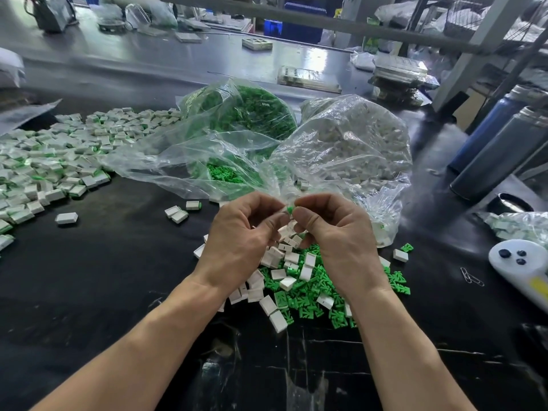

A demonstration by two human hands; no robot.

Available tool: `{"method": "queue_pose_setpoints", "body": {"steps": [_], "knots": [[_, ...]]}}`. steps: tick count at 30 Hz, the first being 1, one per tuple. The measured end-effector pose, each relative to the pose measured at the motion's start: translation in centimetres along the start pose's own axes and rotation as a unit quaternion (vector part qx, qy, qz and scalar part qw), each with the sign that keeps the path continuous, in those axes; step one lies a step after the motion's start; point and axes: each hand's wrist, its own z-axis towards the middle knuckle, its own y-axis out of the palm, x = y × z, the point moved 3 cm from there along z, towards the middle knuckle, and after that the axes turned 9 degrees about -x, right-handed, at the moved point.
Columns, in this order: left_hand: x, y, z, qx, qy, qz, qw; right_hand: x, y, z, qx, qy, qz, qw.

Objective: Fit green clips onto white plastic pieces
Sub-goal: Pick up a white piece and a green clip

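Note:
My left hand (243, 232) and my right hand (335, 229) meet fingertip to fingertip above a loose heap of white plastic pieces (281, 271) and green clips (323, 295) on the black table. A green clip (290, 209) shows between the fingertips, pinched by my right hand. My left hand's fingers are curled against it; a white piece seems to sit in them, mostly hidden. Behind stand a clear bag of green clips (246, 114) and a clear bag of white pieces (353, 146).
A wide spread of white pieces with green clips fitted (56, 155) covers the table at the left. Dark bottles (501, 149) stand at the right. A white controller (522, 268) and paper clips (471, 277) lie at the right edge. Trays sit further back.

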Motion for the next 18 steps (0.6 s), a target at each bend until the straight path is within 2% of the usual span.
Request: {"method": "queue_pose_setpoints", "body": {"steps": [18], "knots": [[0.32,-0.51,-0.11,-0.008,0.003,0.025,1.000,-0.13,-0.12,-0.02,-0.022,0.027,-0.020,0.999]]}}
